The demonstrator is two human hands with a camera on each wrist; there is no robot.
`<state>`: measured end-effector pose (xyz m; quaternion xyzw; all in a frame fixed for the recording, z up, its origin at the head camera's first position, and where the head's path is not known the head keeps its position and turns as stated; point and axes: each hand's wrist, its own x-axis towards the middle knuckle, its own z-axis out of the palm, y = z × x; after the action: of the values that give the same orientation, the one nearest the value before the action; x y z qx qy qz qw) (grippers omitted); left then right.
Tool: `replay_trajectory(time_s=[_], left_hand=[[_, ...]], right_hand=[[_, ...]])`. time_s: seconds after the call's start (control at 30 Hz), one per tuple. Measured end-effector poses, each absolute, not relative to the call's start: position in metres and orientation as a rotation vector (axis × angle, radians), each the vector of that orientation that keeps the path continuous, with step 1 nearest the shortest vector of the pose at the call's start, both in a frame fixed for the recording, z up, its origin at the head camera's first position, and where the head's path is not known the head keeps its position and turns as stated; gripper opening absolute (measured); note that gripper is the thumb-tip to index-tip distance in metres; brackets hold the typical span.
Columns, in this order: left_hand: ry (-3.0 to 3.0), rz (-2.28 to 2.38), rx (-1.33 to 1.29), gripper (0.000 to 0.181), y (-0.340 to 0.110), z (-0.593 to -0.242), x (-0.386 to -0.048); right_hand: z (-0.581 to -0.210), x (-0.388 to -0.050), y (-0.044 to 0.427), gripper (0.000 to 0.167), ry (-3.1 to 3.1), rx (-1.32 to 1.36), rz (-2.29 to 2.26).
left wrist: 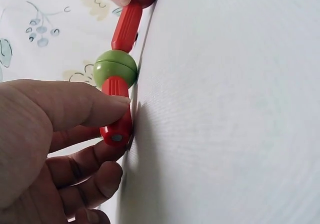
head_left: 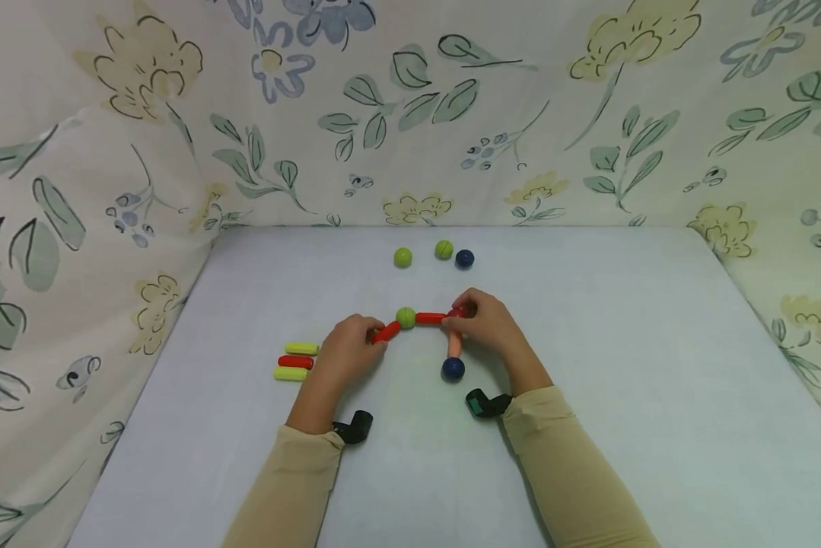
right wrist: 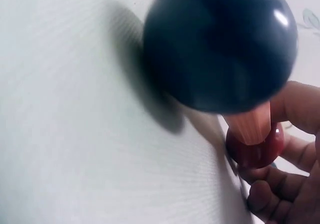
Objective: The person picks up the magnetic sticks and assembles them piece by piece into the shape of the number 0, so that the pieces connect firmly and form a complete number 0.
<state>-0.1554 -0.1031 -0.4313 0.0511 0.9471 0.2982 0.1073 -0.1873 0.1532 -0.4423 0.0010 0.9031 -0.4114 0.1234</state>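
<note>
Fluted red rod [head_left: 386,332] pinched in left hand [head_left: 348,352], touching green ball [head_left: 406,318]; red ball [right wrist: 256,150] gripped in right hand [head_left: 490,327]: press squarely, end-on.

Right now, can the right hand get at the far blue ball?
Probably yes: the far blue ball sits beyond the right hand with nothing visible between them, though that hand would likely need to release the red ball first.
</note>
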Motion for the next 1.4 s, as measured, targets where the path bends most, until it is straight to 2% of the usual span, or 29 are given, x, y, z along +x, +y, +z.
replay_trajectory(time_s=[0.23,0.6,1.17,1.4], left_hand=[[2.809,0.861,0.136,0.035,-0.101,-0.435,-0.155],[2.763,0.917,0.105,0.031,-0.096,-0.431,-0.152],[2.731,0.986,0.108,0.032,-0.093,-0.433,-0.152],[2.743,1.009,0.142,0.03,-0.093,-0.435,-0.153]], right_hand=[[-0.443,-0.187,0.151,0.034,2.631,-0.053,-1.137],[-0.444,-0.186,0.146,0.026,2.667,-0.235,-1.068],[-0.445,-0.183,0.142,0.029,2.671,-0.303,-1.027],[-0.444,-0.182,0.142,0.025,2.63,-0.296,-1.044]])
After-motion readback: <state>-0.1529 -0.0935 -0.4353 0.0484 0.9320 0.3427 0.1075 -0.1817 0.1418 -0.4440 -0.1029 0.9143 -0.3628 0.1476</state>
